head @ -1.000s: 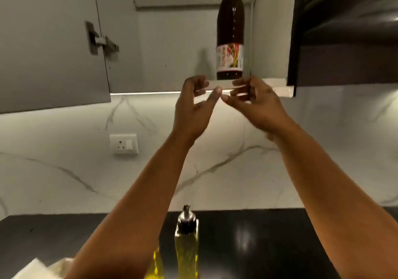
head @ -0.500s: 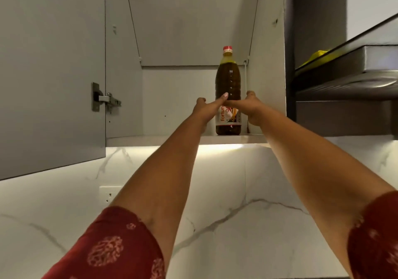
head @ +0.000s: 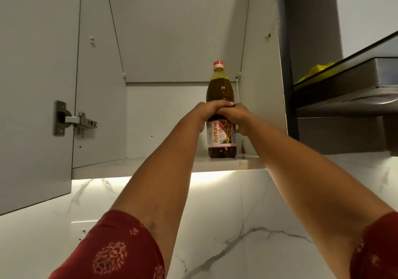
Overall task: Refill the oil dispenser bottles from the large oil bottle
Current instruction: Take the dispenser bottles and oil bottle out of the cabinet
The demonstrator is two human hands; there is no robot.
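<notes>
Inside the cabinet (head: 172, 31), both hands' grip around large oil bottle (head: 221, 134)

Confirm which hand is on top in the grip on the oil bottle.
The left hand: its fingers cross the front of the oil bottle, overlapping the fingers of the right hand.

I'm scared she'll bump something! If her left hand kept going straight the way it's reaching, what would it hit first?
The left hand already grips the oil bottle, so that blocks it first. Past the bottle, probably the cabinet's back wall; depth is unclear.
</notes>
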